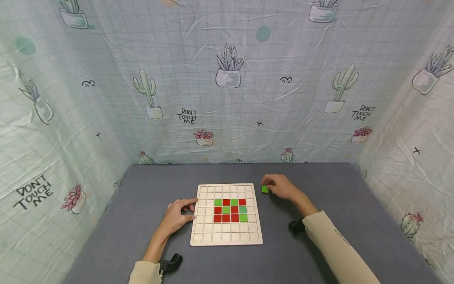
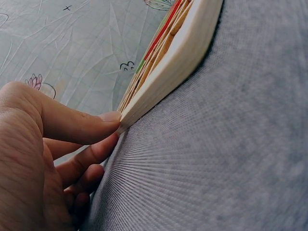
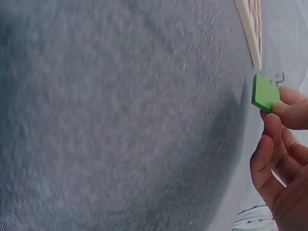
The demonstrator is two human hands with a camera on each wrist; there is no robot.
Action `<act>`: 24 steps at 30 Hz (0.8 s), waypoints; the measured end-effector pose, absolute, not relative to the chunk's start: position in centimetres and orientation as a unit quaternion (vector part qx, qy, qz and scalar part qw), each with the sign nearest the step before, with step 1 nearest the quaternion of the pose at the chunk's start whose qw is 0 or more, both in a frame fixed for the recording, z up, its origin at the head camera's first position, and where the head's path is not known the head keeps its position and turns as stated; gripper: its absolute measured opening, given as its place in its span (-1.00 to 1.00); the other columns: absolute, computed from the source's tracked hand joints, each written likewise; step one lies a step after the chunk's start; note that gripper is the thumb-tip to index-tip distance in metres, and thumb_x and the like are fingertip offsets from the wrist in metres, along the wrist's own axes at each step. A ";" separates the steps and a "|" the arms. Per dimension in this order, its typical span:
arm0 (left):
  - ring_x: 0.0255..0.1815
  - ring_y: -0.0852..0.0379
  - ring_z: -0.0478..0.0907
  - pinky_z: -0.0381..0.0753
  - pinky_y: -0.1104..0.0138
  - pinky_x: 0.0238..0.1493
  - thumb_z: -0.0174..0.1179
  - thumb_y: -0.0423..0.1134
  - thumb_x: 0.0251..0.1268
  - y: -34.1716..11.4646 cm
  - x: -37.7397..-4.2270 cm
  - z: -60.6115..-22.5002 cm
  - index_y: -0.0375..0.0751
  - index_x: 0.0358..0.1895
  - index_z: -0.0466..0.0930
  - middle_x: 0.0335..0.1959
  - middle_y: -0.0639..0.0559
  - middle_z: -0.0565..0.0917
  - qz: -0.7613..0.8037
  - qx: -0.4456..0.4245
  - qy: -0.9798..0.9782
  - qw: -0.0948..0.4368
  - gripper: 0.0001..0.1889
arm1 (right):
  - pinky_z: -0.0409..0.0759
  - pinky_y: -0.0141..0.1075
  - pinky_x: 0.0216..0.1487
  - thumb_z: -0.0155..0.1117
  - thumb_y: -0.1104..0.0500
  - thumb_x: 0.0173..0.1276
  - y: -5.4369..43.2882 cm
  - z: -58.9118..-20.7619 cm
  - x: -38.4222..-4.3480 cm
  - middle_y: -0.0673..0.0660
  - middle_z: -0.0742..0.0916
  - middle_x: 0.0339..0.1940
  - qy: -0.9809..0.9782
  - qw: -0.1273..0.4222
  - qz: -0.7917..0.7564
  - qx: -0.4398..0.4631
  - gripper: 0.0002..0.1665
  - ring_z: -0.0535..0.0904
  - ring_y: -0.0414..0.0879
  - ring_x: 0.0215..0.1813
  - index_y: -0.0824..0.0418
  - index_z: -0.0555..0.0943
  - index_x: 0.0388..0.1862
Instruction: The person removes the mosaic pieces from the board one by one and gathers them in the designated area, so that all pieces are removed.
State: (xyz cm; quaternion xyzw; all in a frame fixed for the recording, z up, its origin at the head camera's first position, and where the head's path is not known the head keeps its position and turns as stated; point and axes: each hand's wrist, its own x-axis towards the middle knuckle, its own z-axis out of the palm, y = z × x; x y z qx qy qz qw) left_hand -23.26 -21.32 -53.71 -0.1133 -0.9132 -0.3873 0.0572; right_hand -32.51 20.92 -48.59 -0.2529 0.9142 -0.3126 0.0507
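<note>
A square wooden grid board (image 1: 230, 238) lies on the grey table, with red and green square tiles (image 1: 226, 218) filling a block of cells in three rows near its middle. One tile at the right of the middle row is a bluer green. My left hand (image 1: 175, 215) rests at the board's left edge, thumb and index fingertips touching it apart from each other. Beyond the board's upper right corner, my right hand (image 1: 281, 186) pinches a green square tile (image 3: 265, 94) between thumb and fingers. That tile is held off to the side of the board.
Grey cloth covers the table (image 1: 227, 264). A sheet printed with cacti (image 1: 228, 71) hangs behind and along both sides. Black wrist cameras stick out beneath the left wrist (image 1: 172, 263) and the right wrist (image 1: 296, 226). Bare grid cells surround the coloured tiles.
</note>
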 end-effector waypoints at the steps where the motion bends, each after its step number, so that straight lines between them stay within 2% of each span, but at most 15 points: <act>1: -0.27 0.23 0.40 0.20 0.16 0.03 0.42 -0.36 -0.01 -21.3 -23.3 -53.7 -0.01 0.22 0.73 -0.35 0.33 0.63 -0.387 -0.112 -0.914 0.056 -0.41 | 0.61 -0.22 -0.29 0.18 0.39 0.48 21.1 -48.7 -32.7 0.24 0.79 -0.05 0.914 0.054 -0.315 -0.251 -0.76 0.71 -0.02 -0.21 0.19 0.70 -0.02; 7: -0.26 0.21 0.42 0.21 0.19 0.01 0.42 -0.36 0.00 -21.3 -23.3 -53.7 0.00 0.23 0.72 -0.35 0.32 0.64 -0.387 -0.107 -0.914 0.053 -0.42 | 0.61 -0.21 -0.30 0.16 0.39 0.49 21.4 -48.8 -33.3 0.26 0.79 -0.05 0.917 0.068 -0.314 -0.235 -0.76 0.69 -0.06 -0.28 0.20 0.70 -0.01; 18: -0.26 0.21 0.42 0.19 0.11 0.09 0.41 -0.35 0.00 -21.3 -23.3 -53.7 -0.04 0.22 0.73 -0.34 0.31 0.65 -0.388 -0.116 -0.912 0.058 -0.43 | 0.61 -0.21 -0.30 0.14 0.39 0.52 21.4 -49.3 -33.9 0.24 0.78 -0.09 0.917 0.081 -0.324 -0.217 -0.75 0.64 -0.12 -0.35 0.20 0.69 0.02; 24: -0.26 0.22 0.41 0.21 0.14 0.06 0.42 -0.36 0.01 -21.4 -23.4 -53.8 -0.03 0.23 0.72 -0.34 0.31 0.65 -0.389 -0.111 -0.913 0.053 -0.42 | 0.56 -0.21 -0.29 0.26 0.36 0.44 21.4 -49.8 -34.2 0.19 0.78 -0.15 0.924 0.066 -0.304 -0.221 -0.78 0.61 -0.15 -0.35 0.17 0.69 -0.01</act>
